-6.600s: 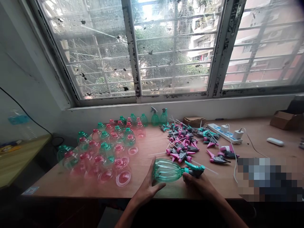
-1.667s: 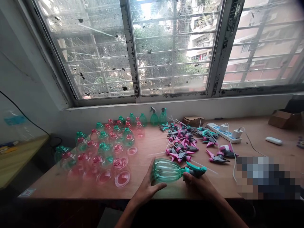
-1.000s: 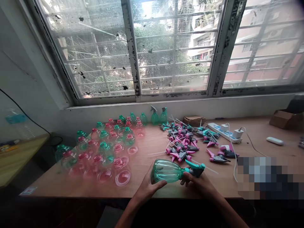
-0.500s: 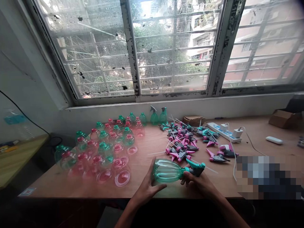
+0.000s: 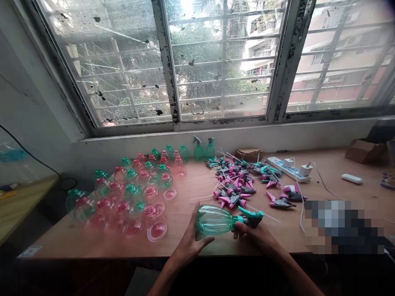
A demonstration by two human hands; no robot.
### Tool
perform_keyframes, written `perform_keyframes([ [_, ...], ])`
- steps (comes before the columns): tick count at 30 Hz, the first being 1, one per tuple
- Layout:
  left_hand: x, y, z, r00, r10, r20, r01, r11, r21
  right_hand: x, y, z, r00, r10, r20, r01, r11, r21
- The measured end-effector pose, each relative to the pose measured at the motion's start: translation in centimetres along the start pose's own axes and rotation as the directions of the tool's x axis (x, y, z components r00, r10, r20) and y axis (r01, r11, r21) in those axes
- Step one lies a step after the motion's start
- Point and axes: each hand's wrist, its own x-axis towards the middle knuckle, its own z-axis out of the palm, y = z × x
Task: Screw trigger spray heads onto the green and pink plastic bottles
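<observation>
A clear green spray bottle point(image 5: 215, 220) lies on its side between my hands, above the table's front edge. Its base rests against my left hand point(image 5: 189, 240), whose fingers go behind it while the thumb stands away below. My right hand point(image 5: 251, 234) is closed around the neck end, under the grey and teal trigger head point(image 5: 250, 216), which sits on the bottle's neck. Behind the bottle lies a heap of loose spray heads point(image 5: 236, 181) in pink, teal and grey with thin tubes. Two green bottles with spray heads point(image 5: 203, 151) stand by the wall.
Several pink and green bottles without heads point(image 5: 132, 195) crowd the table's left side. A white power strip point(image 5: 288, 169) with plugged-in chargers and cables lies right of the heap. Cardboard boxes point(image 5: 365, 151) stand at the back right. A blurred patch covers the right front.
The whole view has shifted slightly, so everything sits a little further left. Both hands keep the same hold on the spray bottle.
</observation>
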Motion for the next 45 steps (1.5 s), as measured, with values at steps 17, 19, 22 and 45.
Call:
perform_keyframes([
  [17,0.0,0.6,0.1,1.000,0.012,-0.022,-0.012,1.000,-0.005,-0.3,-0.6,0.3,1.000,-0.015,0.008,0.015,1.000,0.007],
  [19,0.1,0.9,0.1,1.000,-0.009,-0.009,0.009,1.000,-0.012,-0.3,-0.4,0.3,1.000,-0.009,0.007,0.009,1.000,0.009],
  [22,0.2,0.7,0.1,1.000,-0.021,0.002,0.021,0.999,-0.029,-0.2,0.0,0.1,1.000,-0.014,0.003,0.013,1.000,0.013],
  [45,0.0,0.8,-0.1,1.000,0.006,-0.011,-0.006,1.000,-0.017,-0.2,-0.7,0.5,0.999,-0.031,0.009,0.030,0.999,0.028],
])
